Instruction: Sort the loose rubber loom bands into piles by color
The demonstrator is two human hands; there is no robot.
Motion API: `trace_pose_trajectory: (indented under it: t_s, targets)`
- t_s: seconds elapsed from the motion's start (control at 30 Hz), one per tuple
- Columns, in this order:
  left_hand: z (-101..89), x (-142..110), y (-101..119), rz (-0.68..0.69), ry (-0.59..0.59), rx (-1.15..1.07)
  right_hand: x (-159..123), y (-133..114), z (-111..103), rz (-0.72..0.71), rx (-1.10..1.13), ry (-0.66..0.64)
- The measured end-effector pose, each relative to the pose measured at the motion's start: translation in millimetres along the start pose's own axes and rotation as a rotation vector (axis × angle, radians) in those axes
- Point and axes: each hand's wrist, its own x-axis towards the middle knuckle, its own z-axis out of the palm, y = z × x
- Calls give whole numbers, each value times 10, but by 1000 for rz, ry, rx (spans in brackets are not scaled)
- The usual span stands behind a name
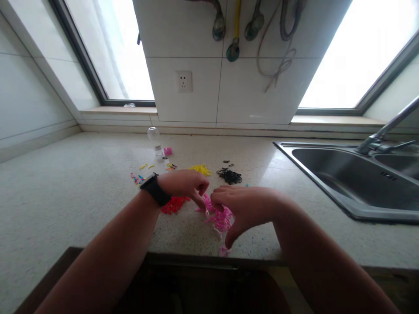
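Note:
Small rubber bands lie in coloured heaps on the speckled counter. Over the pink bands (222, 220), my left hand (188, 185) reaches in from the left, its thumb stretched down to the heap's edge and its other fingers bent. On the opposite side, my right hand (248, 205) hovers with thumb and fingers spread apart; the thumb tip is close to a few pink bands (224, 251) near the counter edge. I see nothing held in either hand. Red bands (173, 205) show beside my left wrist, partly covered. Yellow bands (201, 169) and black bands (230, 175) lie behind the hands.
A clear plastic bottle (154, 140) stands at the back left, next to a pink packet (168, 151). Mixed coloured bands (137, 178) are scattered left of my watch (155, 189). A steel sink (340, 174) with a tap (376, 139) is on the right.

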Motion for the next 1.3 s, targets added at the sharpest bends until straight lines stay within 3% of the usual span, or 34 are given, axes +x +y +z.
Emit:
trace_pose_trajectory:
  t_s: [0.17,0.37,0.43,0.5,0.6,0.63,0.7,0.77,0.97,1.3]
  targets:
    - [-68,-66,-156,-43,68,-81,86,-73,159,-50,-49,-60]
    - [-106,-92,-300,-66,141,-176,75,39,64,13,-14,20]
    - [-145,-121,-366,-90,267,-157,69,73,20,23,22,50]
    - [-195,-188,-462,-172,486,-70,77,113,0,24,48,140]
    - [-258,-361,-663,-441,747,132,113,205,12,62,30,349]
    - [-269,-428,-740,-552,751,184,129,245,22,76,23,410]
    - [-274,-550,-893,-734,632,236,159,328,42,94,10,503]
    - [-261,-626,-1023,-780,516,239,183,404,58,111,-15,556]
    - [-167,-525,-1182,-603,421,182,209,528,75,183,-115,613]
    - [-36,-401,-1348,-661,427,167,228,639,104,225,-158,637]
